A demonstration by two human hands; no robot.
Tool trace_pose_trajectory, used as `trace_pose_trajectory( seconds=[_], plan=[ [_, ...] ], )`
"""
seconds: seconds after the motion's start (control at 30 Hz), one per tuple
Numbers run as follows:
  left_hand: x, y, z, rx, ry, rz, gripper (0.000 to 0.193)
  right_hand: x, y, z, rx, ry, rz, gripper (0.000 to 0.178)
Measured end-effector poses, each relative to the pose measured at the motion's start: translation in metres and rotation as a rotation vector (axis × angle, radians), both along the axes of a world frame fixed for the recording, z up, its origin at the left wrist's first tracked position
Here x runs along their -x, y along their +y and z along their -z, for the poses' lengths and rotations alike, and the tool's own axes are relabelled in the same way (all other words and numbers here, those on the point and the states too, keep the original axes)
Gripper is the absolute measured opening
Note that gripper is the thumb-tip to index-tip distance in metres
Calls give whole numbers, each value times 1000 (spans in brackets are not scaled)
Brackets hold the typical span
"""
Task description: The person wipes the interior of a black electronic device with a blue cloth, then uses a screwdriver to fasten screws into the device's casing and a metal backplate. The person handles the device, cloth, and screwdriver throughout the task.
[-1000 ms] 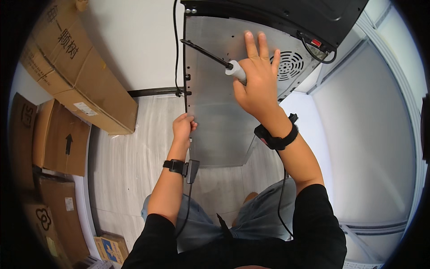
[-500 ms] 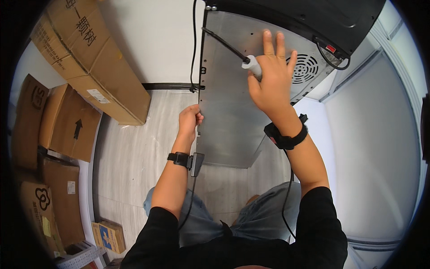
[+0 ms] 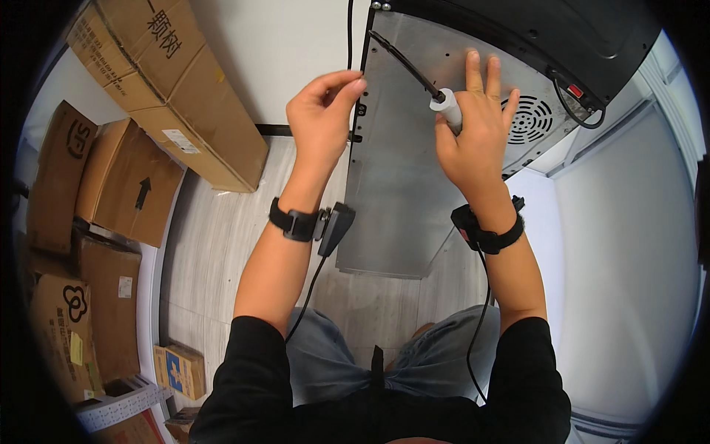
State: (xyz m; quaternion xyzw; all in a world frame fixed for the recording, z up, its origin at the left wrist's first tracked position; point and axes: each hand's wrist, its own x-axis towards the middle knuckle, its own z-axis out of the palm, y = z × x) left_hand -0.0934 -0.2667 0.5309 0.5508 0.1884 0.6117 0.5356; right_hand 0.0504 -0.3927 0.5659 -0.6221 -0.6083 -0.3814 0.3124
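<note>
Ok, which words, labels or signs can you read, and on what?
I won't copy the wording.
Tall box: big black characters; white label, too small.
Arrow box: black arrow, pointing up.
Box left of that: black letters.
Flower box: black flower sign; small print, unreadable.
Box beside it: small label, unreadable.
Small box: blue patch, too blurred.

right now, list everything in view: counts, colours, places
metal panel: one, silver, centre
round vent: one, dark slots, upper right
cover: one, black, upper right
screwdriver: one, grey and black, upper middle
hanging cord: one, black, top middle
tall box: one, brown, upper left
other boxes: at least five, mostly brown, left
floor: one, pale grey, beneath
wall: one, white, upper left
frosted partition: one, whitish, right
wrist devices: two, black, on wrists
left hand: one, bare, by metal panel's left edge
right hand: one, bare, gripping screwdriver
</note>
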Motion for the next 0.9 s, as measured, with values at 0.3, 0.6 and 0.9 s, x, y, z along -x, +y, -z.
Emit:
trace_pose_trajectory(
  seconds=[0.3,0.6,0.9],
  plan=[
    [-24,19,-18,-223,-63,-149,12,-1,-2,-3,1,16,-18,15],
    [-26,20,-21,-387,-36,-290,11,-1,-3,-2,1,-1,-5,14],
    [-22,21,-30,-113,-27,31,11,-2,-3,-1,-18,3,-23,15]
  ],
)
